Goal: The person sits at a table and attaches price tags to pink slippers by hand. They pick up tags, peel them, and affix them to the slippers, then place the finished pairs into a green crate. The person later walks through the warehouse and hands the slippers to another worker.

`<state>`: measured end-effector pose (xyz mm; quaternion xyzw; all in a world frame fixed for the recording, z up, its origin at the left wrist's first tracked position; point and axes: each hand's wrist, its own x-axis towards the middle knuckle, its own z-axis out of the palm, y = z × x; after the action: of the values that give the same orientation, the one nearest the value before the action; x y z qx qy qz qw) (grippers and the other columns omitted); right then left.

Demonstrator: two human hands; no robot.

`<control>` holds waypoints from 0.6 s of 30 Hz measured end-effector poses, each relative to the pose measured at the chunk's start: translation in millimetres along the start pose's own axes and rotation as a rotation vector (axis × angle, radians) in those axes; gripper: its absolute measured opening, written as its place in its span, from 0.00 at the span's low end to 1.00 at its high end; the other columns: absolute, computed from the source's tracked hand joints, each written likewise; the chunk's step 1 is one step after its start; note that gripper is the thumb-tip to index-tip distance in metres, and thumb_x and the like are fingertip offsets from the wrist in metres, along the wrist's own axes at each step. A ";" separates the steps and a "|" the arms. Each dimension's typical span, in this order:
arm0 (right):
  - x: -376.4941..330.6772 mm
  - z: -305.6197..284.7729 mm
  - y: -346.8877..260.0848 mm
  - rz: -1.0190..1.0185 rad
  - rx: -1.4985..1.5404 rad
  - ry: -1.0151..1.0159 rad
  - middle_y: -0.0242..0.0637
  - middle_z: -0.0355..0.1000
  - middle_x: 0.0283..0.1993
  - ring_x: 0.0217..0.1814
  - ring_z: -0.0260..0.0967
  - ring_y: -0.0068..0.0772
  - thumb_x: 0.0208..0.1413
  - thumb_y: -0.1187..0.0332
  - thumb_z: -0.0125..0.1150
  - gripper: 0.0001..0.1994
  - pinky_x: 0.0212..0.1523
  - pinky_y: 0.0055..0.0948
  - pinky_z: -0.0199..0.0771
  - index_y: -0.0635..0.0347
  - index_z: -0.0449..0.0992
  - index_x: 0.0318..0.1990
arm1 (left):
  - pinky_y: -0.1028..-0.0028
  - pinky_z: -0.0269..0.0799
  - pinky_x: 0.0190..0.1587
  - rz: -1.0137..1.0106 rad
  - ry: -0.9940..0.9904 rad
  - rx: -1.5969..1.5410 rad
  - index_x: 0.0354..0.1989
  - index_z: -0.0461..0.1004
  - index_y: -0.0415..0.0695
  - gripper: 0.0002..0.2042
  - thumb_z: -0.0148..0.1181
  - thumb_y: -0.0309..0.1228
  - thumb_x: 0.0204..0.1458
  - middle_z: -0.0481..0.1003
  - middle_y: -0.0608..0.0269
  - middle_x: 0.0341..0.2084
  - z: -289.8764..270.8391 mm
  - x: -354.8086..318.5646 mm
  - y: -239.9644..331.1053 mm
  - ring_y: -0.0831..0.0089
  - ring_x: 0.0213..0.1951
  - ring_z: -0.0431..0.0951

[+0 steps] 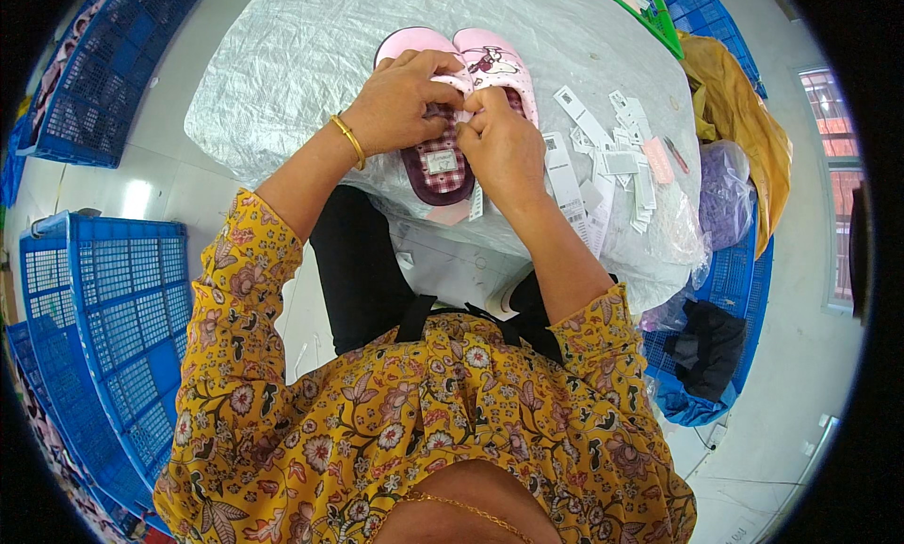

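A pair of pink slippers lies on the covered table in front of me, toes pointing away. My left hand curls over the left slipper, its fingers and thumb closing on the inner edge of the opening. Dark red plaid lines this slipper, and a pale label sits at its heel. The right slipper has a cartoon figure on its dotted upper; my hand and wrist hide its heel. My right hand is closed in a pinch between the two slippers, close to my left fingertips. What it pinches is too small to make out.
Right of my hands lie loose white paper tags, a pink card and a small red pen-like tool. A green crate stands at the far right. Blue crates flank me; a purple plastic bag sits at right.
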<state>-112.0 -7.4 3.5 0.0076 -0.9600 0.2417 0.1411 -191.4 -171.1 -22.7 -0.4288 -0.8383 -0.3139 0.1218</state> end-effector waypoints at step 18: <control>-2.1 -11.5 7.1 -0.067 0.027 0.108 0.39 0.75 0.34 0.34 0.75 0.40 0.47 0.70 0.65 0.10 0.31 0.37 0.72 0.56 0.73 0.37 | 0.63 0.70 0.49 0.137 -0.179 0.154 0.34 0.76 0.42 0.08 0.59 0.23 0.43 0.71 0.56 0.46 -0.8 25.0 -9.1 0.57 0.48 0.72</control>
<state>-107.5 4.1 9.3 0.0283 -0.9468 0.2500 0.2006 -213.7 -159.5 -14.0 -0.5009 -0.8360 -0.2002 0.1001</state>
